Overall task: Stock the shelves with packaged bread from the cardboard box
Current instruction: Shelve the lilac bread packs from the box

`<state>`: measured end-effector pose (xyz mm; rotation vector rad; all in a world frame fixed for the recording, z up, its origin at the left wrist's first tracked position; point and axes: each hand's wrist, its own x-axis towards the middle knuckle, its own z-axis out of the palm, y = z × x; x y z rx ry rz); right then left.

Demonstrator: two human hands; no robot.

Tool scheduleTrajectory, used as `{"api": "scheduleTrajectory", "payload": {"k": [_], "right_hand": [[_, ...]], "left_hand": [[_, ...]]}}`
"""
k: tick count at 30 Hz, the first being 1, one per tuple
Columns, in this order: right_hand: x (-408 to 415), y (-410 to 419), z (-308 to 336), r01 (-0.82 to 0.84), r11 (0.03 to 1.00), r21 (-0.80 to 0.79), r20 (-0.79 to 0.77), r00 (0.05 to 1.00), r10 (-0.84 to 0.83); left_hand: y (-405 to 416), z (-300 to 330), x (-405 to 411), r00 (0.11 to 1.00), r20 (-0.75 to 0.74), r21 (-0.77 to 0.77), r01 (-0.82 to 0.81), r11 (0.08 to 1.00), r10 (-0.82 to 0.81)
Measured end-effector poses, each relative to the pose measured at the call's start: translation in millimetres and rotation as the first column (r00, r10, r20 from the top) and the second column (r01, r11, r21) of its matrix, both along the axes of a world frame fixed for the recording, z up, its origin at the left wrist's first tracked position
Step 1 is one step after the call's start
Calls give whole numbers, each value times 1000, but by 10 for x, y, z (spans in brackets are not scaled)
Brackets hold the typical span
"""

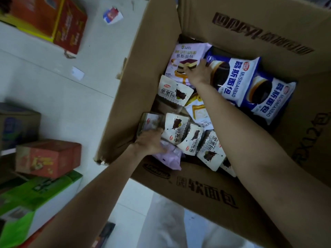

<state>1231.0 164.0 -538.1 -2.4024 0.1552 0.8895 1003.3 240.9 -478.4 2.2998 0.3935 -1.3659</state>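
Both hands are down inside the big cardboard box (154,51), well apart from each other. The left hand (151,142) is at the near left side of the box. Its fingers curl round a small pack (152,122) that looks blurry, and a pale purple pack (170,156) lies just under the palm. The right hand (198,72) reaches farther in, toward the far side. It lies where a purple cake-bread pack (182,58) meets a blue and white bread pack (238,74). Its fingers bend down over the packs, but I cannot tell if they are gripping one or only touching. A second blue and white pack (274,99) lies next to the first, closer to the right wall of the box. Between the two arms there is a bunch of small white packs with a dark picture on them (179,129), some leaning on each other, and one more like them (174,92) lies higher up near the left wall. A white and yellow pack (198,111) peeks out beside the right arm. All the bread is still in the box, and the box flaps stand open with dark letters printed on them. The box sits on a pale tiled floor (62,97). On the floor to the left are a red carton (48,158), a green and white carton (35,199), and another red and yellow carton (53,20) near the top. A scrap of white paper (78,73) and a small torn wrapper (112,15) lie on the tiles. The person's light trousers (164,226) show below the box.
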Motion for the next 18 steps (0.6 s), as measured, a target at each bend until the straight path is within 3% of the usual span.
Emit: {"api": "scheduleTrajectory", "payload": {"k": [4,8,11,14,18], "right_hand": [[32,-111,83,71,980,186,-53,997,-62],[-32,-403,390,170,934,315,-93,985,-147],[-281,-773,676,169,896,410,-81,986,-149],[-513,-1124,988,232,840,490,-76,972,-223],[-793,-1540,1326,192,874,447,22,974,-226]], "left_hand": [[13,183,-31,999,-12,-126,46,991,-48],[34,250,-91,970,172,-18,178,984,-173],[55,277,-26,920,215,36,327,944,-327],[0,376,86,873,291,129,369,920,-391],[14,638,129,821,446,165,315,935,-356]]}}
